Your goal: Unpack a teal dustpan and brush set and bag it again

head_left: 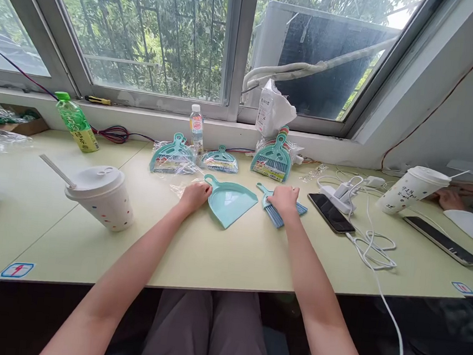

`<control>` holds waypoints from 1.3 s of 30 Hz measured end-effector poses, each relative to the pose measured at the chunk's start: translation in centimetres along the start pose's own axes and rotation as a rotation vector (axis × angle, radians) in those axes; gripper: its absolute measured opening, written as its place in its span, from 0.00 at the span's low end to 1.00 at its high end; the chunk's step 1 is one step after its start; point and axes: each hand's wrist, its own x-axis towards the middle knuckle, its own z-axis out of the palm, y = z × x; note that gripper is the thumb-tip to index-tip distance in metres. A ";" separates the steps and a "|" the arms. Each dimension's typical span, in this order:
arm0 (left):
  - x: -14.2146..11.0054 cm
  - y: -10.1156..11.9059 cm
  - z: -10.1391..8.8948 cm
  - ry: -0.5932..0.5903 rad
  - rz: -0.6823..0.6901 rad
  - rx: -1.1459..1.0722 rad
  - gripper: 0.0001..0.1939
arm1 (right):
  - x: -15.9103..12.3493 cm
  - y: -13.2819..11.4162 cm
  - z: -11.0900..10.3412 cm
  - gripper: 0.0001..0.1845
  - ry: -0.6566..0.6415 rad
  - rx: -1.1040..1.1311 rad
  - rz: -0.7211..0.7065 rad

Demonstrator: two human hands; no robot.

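A light-blue dustpan point(233, 199) lies flat on the table in front of me. My left hand point(195, 197) is closed at its left edge, just below the looped handle, with the fingertips partly hidden. To the right lies a small hand brush point(275, 217) with blue-grey bristles and a light-blue handle. My right hand point(284, 199) is closed over the brush's middle and hides part of it. Behind these stand packaged dustpan-and-brush sets point(173, 157), with a smaller set point(220, 160) in the middle and a stack of them point(272, 160) on the right.
On the left are a lidded cup point(100, 198) with a straw and a green bottle point(78, 123). A clear bottle point(196, 129) stands at the back. To the right lie a phone point(330, 213), a power strip point(338, 198), loose white cables and another cup point(413, 190) near another person's hand point(452, 199).
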 end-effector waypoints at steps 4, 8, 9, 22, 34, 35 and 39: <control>-0.3 0.4 0.1 -0.026 0.035 -0.046 0.23 | -0.4 0.0 -1.6 0.13 0.228 0.106 -0.017; -1.0 1.8 -0.3 -0.128 0.278 -0.196 0.23 | -1.5 -0.7 -4.0 0.13 0.390 0.263 -0.245; -1.2 2.2 -0.4 -0.120 0.343 -0.191 0.22 | -1.9 -1.3 -4.3 0.12 0.336 0.273 -0.340; -0.6 1.0 -1.9 0.158 0.638 0.062 0.20 | -3.6 -6.1 -2.1 0.09 0.048 0.258 -0.651; -0.7 0.9 -0.1 0.044 0.669 0.157 0.16 | -3.0 -7.3 0.1 0.11 -0.021 0.536 -0.594; -0.6 0.8 0.0 0.035 0.651 0.153 0.16 | -2.9 -7.3 0.3 0.11 -0.026 0.558 -0.596; -0.8 0.9 0.4 -0.013 0.650 0.135 0.14 | -2.7 -7.0 0.6 0.10 -0.061 0.591 -0.621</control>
